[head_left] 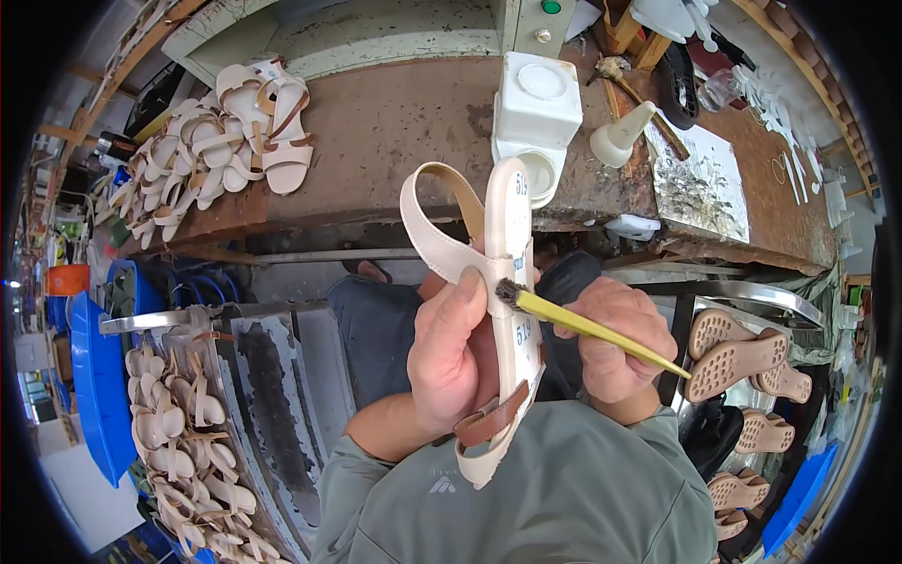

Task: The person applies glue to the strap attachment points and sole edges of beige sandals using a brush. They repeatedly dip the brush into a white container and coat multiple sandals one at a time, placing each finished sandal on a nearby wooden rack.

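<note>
Mid-scene, the L hand's [446,362] fingers clamped a sandal [508,362], prob. to steady it for the brush [584,326] pinched in the R hand's [615,343] fingers; a white tub [536,111] stood on the far bench [395,122], prob. w/in reach.

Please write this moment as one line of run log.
left hand: holds pale sandal | right hand: holds yellow-handled brush | bristles: at sandal's strap join | bench: white container, sandal pile at left
</note>
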Action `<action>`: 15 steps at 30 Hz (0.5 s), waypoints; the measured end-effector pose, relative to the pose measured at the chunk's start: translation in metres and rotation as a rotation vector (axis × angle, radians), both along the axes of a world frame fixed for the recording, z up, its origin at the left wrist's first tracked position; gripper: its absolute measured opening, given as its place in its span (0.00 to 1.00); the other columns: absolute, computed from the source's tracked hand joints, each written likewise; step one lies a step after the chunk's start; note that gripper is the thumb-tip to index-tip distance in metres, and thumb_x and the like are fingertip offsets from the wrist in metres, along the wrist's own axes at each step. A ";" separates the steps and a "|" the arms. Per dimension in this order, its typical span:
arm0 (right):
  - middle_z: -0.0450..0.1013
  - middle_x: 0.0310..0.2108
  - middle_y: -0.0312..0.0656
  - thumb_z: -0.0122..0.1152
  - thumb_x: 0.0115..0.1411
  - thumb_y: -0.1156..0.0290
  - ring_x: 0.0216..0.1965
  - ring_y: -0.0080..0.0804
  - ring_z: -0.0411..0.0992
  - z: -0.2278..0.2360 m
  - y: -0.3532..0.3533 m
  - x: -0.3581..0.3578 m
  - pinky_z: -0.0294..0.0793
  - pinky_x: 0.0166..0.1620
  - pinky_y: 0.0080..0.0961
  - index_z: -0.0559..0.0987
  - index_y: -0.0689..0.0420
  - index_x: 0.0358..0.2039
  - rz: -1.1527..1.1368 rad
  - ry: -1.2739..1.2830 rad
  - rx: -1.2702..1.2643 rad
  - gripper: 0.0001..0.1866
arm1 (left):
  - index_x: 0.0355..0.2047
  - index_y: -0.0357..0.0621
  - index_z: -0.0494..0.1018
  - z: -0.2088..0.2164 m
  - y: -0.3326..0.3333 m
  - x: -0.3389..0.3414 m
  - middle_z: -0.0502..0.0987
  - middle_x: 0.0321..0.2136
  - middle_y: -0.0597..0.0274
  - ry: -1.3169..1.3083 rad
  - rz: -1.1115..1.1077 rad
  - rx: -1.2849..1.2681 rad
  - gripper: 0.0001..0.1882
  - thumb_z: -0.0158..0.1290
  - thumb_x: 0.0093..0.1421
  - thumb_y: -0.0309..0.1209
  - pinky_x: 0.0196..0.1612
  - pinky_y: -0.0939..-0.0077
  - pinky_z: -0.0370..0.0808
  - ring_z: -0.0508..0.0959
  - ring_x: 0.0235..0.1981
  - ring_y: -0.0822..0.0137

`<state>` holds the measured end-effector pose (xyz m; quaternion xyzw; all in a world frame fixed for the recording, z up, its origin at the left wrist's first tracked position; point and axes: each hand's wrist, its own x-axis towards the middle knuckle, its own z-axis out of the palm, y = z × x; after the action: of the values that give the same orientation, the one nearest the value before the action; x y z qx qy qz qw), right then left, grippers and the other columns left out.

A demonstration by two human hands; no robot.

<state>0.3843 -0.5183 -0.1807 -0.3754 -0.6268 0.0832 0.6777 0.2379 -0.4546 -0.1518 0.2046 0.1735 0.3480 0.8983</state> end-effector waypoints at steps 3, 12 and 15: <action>0.75 0.27 0.51 0.61 0.44 0.84 0.26 0.39 0.76 -0.004 -0.007 -0.003 0.73 0.24 0.27 0.74 0.69 0.34 0.002 0.018 0.012 0.13 | 0.54 0.33 0.58 -0.001 -0.004 0.002 0.70 0.38 0.56 0.012 0.048 0.017 0.25 0.35 0.65 0.42 0.31 0.74 0.73 0.74 0.31 0.68; 0.74 0.28 0.51 0.63 0.45 0.82 0.26 0.39 0.76 -0.003 -0.019 -0.010 0.74 0.24 0.28 0.75 0.68 0.34 -0.005 -0.009 0.026 0.13 | 0.51 0.26 0.61 0.000 -0.009 0.006 0.71 0.37 0.58 0.068 0.177 0.079 0.25 0.36 0.65 0.39 0.39 0.82 0.65 0.69 0.36 0.74; 0.75 0.28 0.50 0.64 0.45 0.81 0.25 0.38 0.76 -0.001 -0.024 -0.012 0.73 0.23 0.28 0.75 0.67 0.34 -0.002 -0.009 -0.002 0.13 | 0.54 0.27 0.59 -0.001 -0.009 0.003 0.71 0.37 0.58 0.048 0.157 0.069 0.25 0.37 0.65 0.38 0.40 0.82 0.64 0.68 0.36 0.76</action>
<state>0.3723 -0.5422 -0.1817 -0.3772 -0.6291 0.0814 0.6748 0.2411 -0.4637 -0.1524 0.2296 0.1983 0.4181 0.8562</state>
